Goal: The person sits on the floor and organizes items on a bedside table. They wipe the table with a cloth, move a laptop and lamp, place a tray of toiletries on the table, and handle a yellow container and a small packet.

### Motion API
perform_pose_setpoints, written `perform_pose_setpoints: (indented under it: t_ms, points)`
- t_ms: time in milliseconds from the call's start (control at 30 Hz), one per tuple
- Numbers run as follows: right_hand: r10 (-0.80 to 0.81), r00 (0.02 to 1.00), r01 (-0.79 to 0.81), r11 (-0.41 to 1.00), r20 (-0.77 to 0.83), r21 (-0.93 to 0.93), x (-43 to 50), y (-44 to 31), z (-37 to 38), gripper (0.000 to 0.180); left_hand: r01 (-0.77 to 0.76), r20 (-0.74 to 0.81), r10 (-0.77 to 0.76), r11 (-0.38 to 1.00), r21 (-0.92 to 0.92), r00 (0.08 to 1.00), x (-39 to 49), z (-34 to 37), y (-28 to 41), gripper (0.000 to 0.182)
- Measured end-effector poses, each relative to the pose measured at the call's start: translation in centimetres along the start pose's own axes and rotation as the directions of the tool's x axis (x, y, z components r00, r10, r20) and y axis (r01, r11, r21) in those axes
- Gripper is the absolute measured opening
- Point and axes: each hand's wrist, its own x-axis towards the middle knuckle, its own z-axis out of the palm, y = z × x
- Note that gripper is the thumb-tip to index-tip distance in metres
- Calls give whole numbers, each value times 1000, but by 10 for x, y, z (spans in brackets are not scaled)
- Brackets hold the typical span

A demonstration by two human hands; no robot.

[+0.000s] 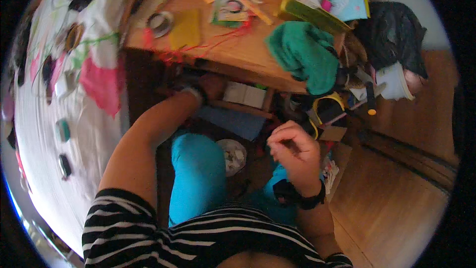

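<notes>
My left hand (214,85) reaches under the front of the wooden desk (238,54) into an open drawer (241,108). Shadow darkens that hand, so its fingers and anything in them are hard to make out. Beside it in the drawer lies a white, flat, book-like item (244,94). My right hand (295,149) hangs in the air above my right knee, its fingers loosely curled and no object visible in it. A dark watch-like band circles the right wrist. On the desk's front edge a green cloth (306,54) drapes down.
The desktop holds a roll of tape (160,24), a yellow sheet (185,29), tangled red string (223,39) and a ruler-like strip (253,3). A bed with white bedding (93,145) stands left. Between my legs sits a round container (234,156). A black bag (392,37) is at the right.
</notes>
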Motion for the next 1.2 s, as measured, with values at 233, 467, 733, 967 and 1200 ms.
perform_pose_setpoints:
  t_ms: [233, 467, 733, 967, 1200]
  points:
    - [-50, 991, 42, 997, 120, 69, -7, 7, -25, 11, -29, -43, 30, 999, 19, 999, -4, 7, 0, 52]
    - [-92, 989, 84, 994, 117, 71, -6, 9, -18, 8, -43, -120, 34, 996, -72, 992, 3, 36, -23, 49]
    - [-1, 992, -4, 999, 123, 46, -4, 18, 0, 6, -68, -116, 49, 984, -163, 992, -2, 52, -40, 46]
    - [26, 990, -42, 993, 138, 112, -2, 25, 8, 10, 43, -100, -77, 954, -298, 992, -24, 43, -49, 30]
    - [218, 948, -286, 902, 231, 322, 2, 14, -9, 12, -37, -161, 40, 999, 23, 986, -91, -21, -20, 24]
